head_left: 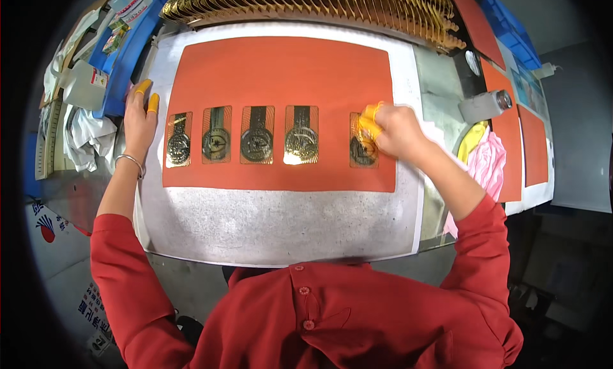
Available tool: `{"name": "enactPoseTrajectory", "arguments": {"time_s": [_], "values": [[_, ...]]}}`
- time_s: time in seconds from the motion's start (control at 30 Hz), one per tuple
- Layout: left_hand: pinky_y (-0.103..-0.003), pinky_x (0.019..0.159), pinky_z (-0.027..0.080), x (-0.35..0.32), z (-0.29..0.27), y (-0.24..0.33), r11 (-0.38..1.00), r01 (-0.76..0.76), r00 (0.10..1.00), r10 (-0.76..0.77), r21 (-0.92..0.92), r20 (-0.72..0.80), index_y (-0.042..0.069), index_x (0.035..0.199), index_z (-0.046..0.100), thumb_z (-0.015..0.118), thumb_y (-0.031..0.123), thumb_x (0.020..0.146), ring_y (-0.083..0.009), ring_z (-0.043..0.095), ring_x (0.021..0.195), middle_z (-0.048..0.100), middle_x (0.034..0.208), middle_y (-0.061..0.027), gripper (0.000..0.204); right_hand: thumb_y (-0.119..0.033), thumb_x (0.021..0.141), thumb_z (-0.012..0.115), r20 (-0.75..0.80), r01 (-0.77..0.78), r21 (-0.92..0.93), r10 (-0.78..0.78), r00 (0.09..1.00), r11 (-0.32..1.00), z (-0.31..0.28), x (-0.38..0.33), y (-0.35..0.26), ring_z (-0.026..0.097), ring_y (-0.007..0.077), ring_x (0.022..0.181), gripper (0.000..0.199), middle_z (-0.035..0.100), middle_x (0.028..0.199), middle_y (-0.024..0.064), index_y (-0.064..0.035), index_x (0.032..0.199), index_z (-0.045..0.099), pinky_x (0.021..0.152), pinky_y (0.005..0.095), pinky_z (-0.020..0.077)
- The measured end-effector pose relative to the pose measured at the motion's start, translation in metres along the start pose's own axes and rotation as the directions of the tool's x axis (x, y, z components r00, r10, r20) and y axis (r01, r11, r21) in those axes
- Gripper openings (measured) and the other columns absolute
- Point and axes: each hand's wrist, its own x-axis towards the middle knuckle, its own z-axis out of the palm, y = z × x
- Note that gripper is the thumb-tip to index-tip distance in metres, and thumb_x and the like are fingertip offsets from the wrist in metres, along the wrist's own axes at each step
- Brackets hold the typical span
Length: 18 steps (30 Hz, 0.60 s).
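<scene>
An orange sheet [274, 69] lies on a white board [281, 225], with several thin gold-and-black plates in a row across it. Each plate, such as this one [257, 145], is rectangular with a round emblem. My right hand [393, 131], in yellow finger cots, is closed with its fingertips on the upper part of the rightmost plate [364, 157], which they partly hide. My left hand [139, 118] rests at the board's left edge with its fingers stretched out. Yellow finger cots cover two of its fingertips, and no object shows in it.
At the far edge stands a rack of many gold plates [319, 3]. A blue tray [124, 69] and a white plastic bottle [84, 86] are on the left. A clear bottle [482, 106] lies beside a pink cloth [486, 161] and more orange sheets [535, 145] on the right.
</scene>
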Motion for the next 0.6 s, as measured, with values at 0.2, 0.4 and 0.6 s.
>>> {"name": "enactPoseTrajectory", "arguments": {"time_s": [0.2, 0.4, 0.6], "values": [[-0.037, 0.097, 0.035, 0.003, -0.001, -0.001, 0.999, 0.018, 0.999, -0.017, -0.049, 0.030, 0.000, 0.115, 0.051, 0.052, 0.010, 0.085, -0.0346, 0.045, 0.114, 0.049, 0.122, -0.0188, 0.031, -0.015, 0.076, 0.061, -0.005, -0.058, -0.038, 0.058, 0.998, 0.998, -0.002, 0.007, 0.005, 0.057, 0.0320, 0.060, 0.010, 0.057, 0.065, 0.0136, -0.0046, 0.076, 0.062, 0.054, 0.0394, 0.0460], [-0.037, 0.099, 0.034, 0.001, 0.000, -0.001, 0.999, 0.031, 0.999, -0.029, -0.038, 0.040, 0.001, 0.116, 0.051, 0.052, 0.010, 0.086, -0.0344, 0.041, 0.119, 0.047, 0.124, -0.0192, 0.032, -0.014, 0.076, 0.060, -0.013, -0.088, -0.004, 0.088, 0.996, 0.996, -0.009, 0.012, 0.002, 0.057, 0.0312, 0.061, 0.008, 0.057, 0.065, 0.0130, -0.0055, 0.076, 0.062, 0.055, 0.0392, 0.0460], [-0.037, 0.098, 0.035, -0.001, 0.001, -0.005, 1.000, 0.007, 1.000, -0.007, -0.009, -0.017, -0.001, 0.114, 0.052, 0.052, 0.011, 0.086, -0.0347, 0.044, 0.116, 0.049, 0.122, -0.0195, 0.030, -0.013, 0.075, 0.061, 0.062, 0.068, 0.033, -0.070, 0.996, 0.997, -0.009, 0.001, -0.005, 0.057, 0.0295, 0.061, 0.008, 0.057, 0.066, 0.0117, -0.0056, 0.077, 0.062, 0.054, 0.0378, 0.0457]]}}
